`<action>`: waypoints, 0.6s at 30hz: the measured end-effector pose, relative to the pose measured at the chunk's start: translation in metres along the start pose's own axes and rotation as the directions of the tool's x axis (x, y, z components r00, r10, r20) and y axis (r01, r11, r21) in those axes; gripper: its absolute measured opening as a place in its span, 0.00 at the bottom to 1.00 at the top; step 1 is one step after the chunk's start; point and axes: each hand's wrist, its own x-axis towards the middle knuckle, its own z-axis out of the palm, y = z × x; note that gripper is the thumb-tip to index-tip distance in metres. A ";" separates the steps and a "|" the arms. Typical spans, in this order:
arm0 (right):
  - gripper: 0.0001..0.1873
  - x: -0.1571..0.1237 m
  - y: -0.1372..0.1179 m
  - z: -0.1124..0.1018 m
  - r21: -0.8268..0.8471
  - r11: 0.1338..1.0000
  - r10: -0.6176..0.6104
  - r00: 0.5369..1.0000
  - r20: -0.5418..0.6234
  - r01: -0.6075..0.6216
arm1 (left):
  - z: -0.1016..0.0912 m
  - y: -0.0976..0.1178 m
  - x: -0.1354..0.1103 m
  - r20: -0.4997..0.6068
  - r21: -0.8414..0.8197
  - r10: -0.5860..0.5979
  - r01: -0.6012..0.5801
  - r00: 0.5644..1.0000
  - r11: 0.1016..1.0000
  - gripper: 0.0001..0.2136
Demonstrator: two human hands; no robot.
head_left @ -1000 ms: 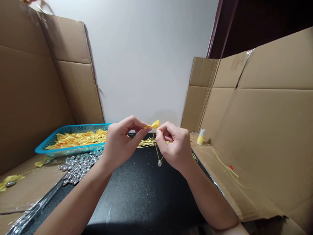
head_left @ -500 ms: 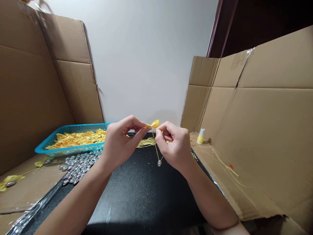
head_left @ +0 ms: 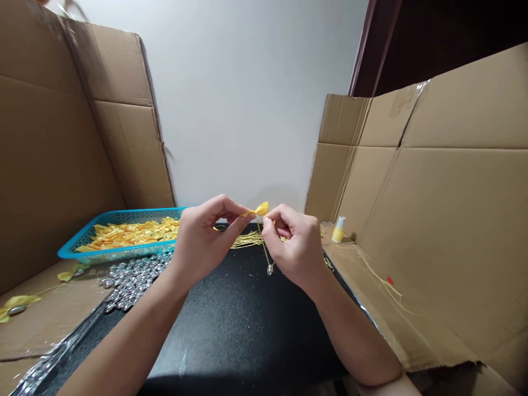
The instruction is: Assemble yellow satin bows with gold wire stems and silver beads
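In a pinch of thumb and forefinger, my left hand (head_left: 206,236) holds a small yellow ribbon bow (head_left: 262,209), its loop pointing right. Just beside it, my right hand (head_left: 292,242) is closed on a thin yellow cord (head_left: 264,245); its fingertips are close to the bow, and whether they touch it I cannot tell. A silver bead (head_left: 270,270) hangs on the looped cord below the hands. Behind them, a bundle of yellow cords (head_left: 247,240) lies on the black work surface (head_left: 247,319), partly hidden by my hands.
On the left stands a blue basket (head_left: 82,253) of yellow ribbon pieces, with a pile of silver beads (head_left: 132,280) before it. A small white-capped bottle (head_left: 339,230) with yellow contents stands at right. Cardboard walls (head_left: 445,209) flank both sides; loose yellow cord (head_left: 373,272) lies at right.
The hanging silver bead has swung slightly right and up. Both hands keep nearly the same place and pinch.
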 end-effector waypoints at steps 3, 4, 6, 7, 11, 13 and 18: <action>0.10 0.000 0.000 0.000 -0.011 1.000 -0.003 1.000 -0.007 0.002 | 0.000 -0.001 0.001 -0.010 0.006 0.020 -0.020 1.000 1.000 0.04; 0.10 0.000 0.000 0.001 -0.015 1.000 -0.003 1.000 -0.008 0.003 | 0.001 -0.001 0.001 -0.012 0.011 0.028 -0.028 1.000 1.000 0.04; 0.10 0.000 -0.001 0.001 -0.019 1.000 -0.005 1.000 -0.008 0.005 | 0.001 -0.001 0.001 -0.017 0.029 0.048 -0.047 0.999 0.998 0.04; 0.10 0.001 -0.001 0.000 -0.020 1.000 -0.006 1.000 -0.009 0.006 | 0.001 0.000 0.002 -0.020 0.044 0.059 -0.058 0.998 0.997 0.04; 0.10 0.001 -0.001 0.000 -0.017 1.000 -0.021 1.000 -0.019 0.021 | 0.001 0.001 0.002 -0.044 0.111 0.105 -0.100 0.993 0.989 0.04; 0.10 0.000 -0.001 0.000 -0.012 1.000 -0.027 0.999 -0.024 0.027 | 0.001 0.001 0.002 -0.054 0.114 0.116 -0.109 0.992 0.987 0.03; 0.10 0.000 -0.002 0.001 -0.004 0.999 -0.040 0.999 -0.035 0.040 | 0.000 0.000 0.002 -0.050 0.087 0.106 -0.101 0.993 0.991 0.03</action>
